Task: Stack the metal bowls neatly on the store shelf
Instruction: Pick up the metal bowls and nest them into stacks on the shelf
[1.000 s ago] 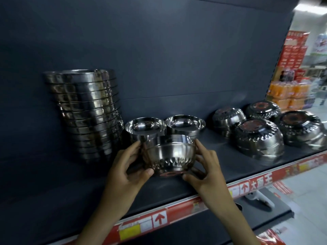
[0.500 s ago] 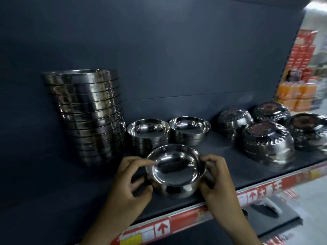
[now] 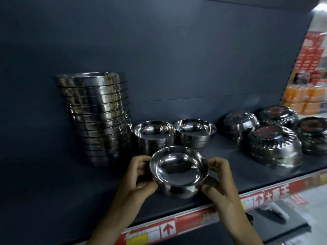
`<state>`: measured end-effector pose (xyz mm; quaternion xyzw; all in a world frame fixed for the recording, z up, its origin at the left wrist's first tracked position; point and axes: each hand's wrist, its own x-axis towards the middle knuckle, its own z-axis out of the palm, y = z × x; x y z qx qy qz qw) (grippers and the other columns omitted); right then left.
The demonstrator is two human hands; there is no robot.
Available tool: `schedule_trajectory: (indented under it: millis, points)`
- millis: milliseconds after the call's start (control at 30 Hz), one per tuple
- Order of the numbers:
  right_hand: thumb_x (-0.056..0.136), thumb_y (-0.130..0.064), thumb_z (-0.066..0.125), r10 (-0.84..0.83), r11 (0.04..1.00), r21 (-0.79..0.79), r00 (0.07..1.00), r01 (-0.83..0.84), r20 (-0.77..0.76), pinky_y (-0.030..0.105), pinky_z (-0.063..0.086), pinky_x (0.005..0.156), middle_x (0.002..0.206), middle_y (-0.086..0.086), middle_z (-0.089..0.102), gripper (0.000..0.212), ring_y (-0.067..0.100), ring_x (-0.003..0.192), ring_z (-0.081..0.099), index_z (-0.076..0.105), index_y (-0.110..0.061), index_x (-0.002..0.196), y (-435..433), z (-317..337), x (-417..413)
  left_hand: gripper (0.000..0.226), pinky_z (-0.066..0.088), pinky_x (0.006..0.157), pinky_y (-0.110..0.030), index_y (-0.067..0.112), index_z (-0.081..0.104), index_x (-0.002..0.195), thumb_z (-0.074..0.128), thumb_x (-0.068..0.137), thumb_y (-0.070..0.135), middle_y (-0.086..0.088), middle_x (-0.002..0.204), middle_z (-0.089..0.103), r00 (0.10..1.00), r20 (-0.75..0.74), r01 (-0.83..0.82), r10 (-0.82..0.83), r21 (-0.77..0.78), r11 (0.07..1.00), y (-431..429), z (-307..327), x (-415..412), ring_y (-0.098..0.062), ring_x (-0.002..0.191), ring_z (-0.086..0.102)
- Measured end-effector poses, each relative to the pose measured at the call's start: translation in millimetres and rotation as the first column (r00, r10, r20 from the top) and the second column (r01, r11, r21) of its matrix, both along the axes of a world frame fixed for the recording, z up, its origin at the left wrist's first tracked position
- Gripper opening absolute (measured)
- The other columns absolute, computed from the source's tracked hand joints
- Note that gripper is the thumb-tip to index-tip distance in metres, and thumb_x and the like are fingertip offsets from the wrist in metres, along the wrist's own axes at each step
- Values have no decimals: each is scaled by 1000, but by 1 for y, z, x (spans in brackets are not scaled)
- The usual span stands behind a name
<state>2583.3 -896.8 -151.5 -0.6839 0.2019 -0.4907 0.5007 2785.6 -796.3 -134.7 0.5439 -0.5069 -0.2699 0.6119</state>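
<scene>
I hold a small steel bowl (image 3: pixel 178 168) upright at the front of the dark shelf (image 3: pixel 70 188). My left hand (image 3: pixel 136 175) grips its left side, thumb low on the wall and fingers at the rim. My right hand (image 3: pixel 217 179) grips the right side the same way. Whether its base touches the shelf I cannot tell. Just behind it stand two short stacks of like bowls, a left stack (image 3: pixel 154 135) and a right stack (image 3: pixel 194 133). A tall stack of wider bowls (image 3: pixel 95 117) leans at the left.
Several patterned bowls lie upside down at the right, the nearest (image 3: pixel 272 147) close to the shelf edge. A red price strip (image 3: pixel 177 225) runs along the shelf front. A dark back panel (image 3: pixel 159 59) closes the shelf behind. Orange goods (image 3: pixel 304 99) stand in the far aisle.
The bowl was held on its side a second ago; both hands turned it mouth up and lowered it toward the shelf front. My view shifted a little to the left.
</scene>
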Motion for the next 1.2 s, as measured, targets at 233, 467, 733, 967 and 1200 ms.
schedule_trajectory:
  millis: [233, 467, 733, 967, 1200]
  points:
    - [69, -32, 60, -91, 993, -70, 989, 100, 116, 41, 51, 92, 118, -10, 60, 47, 22, 112, 60, 50, -36, 114, 3, 1, 9, 52, 50, 87, -17, 41, 61, 114, 71, 64, 35, 6, 117, 68, 1000, -12, 10, -12, -143, 990, 2, 9, -5, -10, 109, 64]
    - [83, -31, 60, -148, 955, -196, 930, 222, 336, 31, 48, 92, 126, -6, 58, 43, 16, 112, 59, 46, -29, 125, -19, 37, 61, 46, 50, 94, -20, 35, 56, 124, 68, 80, 33, 10, 125, 64, 978, 22, -180, 206, -401, 898, -23, 36, 5, -9, 122, 59]
    - [90, -34, 58, -239, 892, -336, 946, 303, 219, 56, 41, 106, 148, 3, 42, 64, 30, 133, 46, 34, -15, 147, -53, 37, 114, 54, 42, 111, -46, 31, 40, 147, 51, 94, 35, 9, 151, 45, 884, 188, -321, 429, -423, 847, -56, 20, 28, -12, 140, 43]
    - [96, -48, 42, -245, 929, -284, 970, 238, 12, 23, 27, 119, 159, -14, 34, 66, 0, 145, 31, 21, -31, 156, -64, 27, 123, 67, 10, 117, -10, 40, 13, 156, 44, 97, 39, 10, 165, 11, 738, 491, -313, 463, -359, 879, -62, 12, 32, -1, 151, 7]
    - [104, -21, 47, -271, 920, -317, 958, 229, -96, 8, 23, 113, 153, -21, 35, 56, -13, 141, 27, 22, -36, 152, -66, 24, 122, 72, -1, 111, -6, 60, -7, 147, 45, 102, 37, 14, 164, -12, 704, 580, -348, 410, -222, 911, -62, -1, 29, 5, 148, -13]
